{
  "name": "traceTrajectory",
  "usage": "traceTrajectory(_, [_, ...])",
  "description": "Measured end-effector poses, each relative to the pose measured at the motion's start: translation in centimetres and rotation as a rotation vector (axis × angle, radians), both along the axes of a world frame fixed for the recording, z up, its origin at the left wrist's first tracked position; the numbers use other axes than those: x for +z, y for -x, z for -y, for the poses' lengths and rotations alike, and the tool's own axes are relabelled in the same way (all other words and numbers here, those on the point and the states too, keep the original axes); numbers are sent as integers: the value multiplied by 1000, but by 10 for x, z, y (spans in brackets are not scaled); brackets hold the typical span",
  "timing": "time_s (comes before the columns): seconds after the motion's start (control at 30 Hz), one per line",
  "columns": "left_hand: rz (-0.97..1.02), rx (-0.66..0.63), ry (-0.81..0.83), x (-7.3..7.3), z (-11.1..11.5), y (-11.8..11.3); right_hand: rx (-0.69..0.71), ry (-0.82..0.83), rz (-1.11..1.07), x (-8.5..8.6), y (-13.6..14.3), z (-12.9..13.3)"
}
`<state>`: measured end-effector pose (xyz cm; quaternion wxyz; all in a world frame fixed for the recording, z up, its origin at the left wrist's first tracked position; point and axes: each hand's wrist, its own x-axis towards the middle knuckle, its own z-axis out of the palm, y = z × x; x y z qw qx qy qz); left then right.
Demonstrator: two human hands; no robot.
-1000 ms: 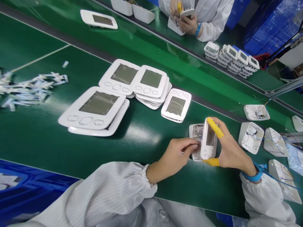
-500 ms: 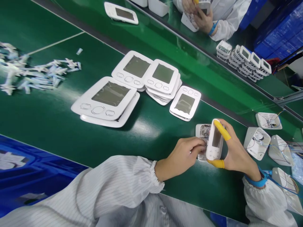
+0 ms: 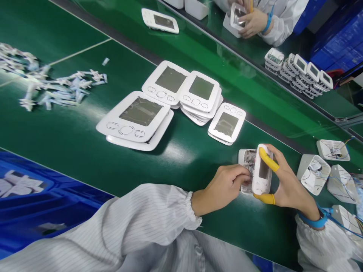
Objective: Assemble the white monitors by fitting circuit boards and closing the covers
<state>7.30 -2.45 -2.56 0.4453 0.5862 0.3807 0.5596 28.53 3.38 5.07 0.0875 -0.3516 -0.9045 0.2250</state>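
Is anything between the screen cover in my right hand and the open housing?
Yes: the left hand has its fingers at the gap between screen cover and housing, beside thin wires.

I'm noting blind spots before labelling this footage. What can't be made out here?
Whether the left hand pinches anything, head view: hidden by its own fingers and the display unit.
Wiring in the open casing, head view: partly behind that unit, otherwise too small to trace.
The co-worker across the bench, head view: cut off by the top edge.
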Motion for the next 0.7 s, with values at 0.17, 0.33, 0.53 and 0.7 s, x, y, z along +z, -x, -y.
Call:
traceTrajectory(0.17, [16, 11, -24, -1, 0, -1, 27, -25, -6, -1, -1, 0])
traceTrajectory(0.33, [3, -15, -27, -1, 0, -1, 24, -22, -51, -2, -1, 1])
traceTrajectory(0.53, [-32, -31, -36, -3, 0, -2, 29, -24, -79, -8, -3, 0])
traceTrajectory(0.7, [-51, -31, -64, -4, -1, -2, 25, -34, -37, -5, -1, 1])
